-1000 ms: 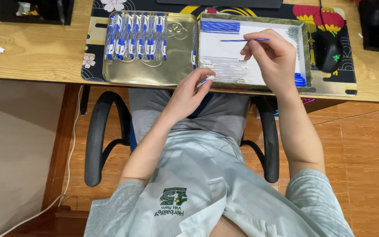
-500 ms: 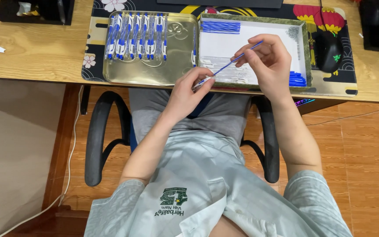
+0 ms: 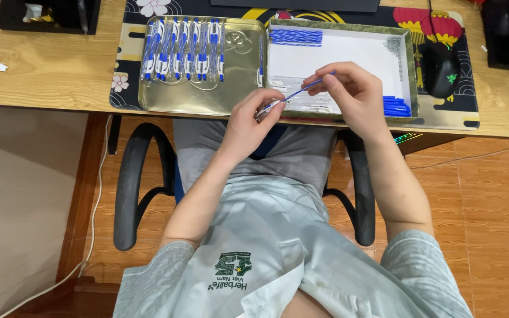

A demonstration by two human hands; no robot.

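My left hand (image 3: pixel 253 121) pinches a clear pen barrel (image 3: pixel 268 108) at the desk's front edge. My right hand (image 3: pixel 349 94) holds a thin blue refill (image 3: pixel 307 89), whose lower end meets the barrel. Behind the hands stands a green-rimmed box (image 3: pixel 409 65) with a white floor, a bundle of blue refills (image 3: pixel 296 36) at its back left and more blue refills (image 3: pixel 397 106) at its front right. To the left lies a gold metal tray (image 3: pixel 243 82) with a row of several finished blue-and-white pens (image 3: pixel 184 50).
A patterned desk mat (image 3: pixel 126 70) lies under tray and box on the wooden desk (image 3: pixel 48 65). A black mouse (image 3: pixel 440 66) sits to the right, a black organiser (image 3: pixel 48 15) at the back left. Black chair armrests (image 3: pixel 128 182) flank my lap.
My right hand lifted a blue refill out of the box and brought it down and left. Its tip now meets the barrel in my left hand.
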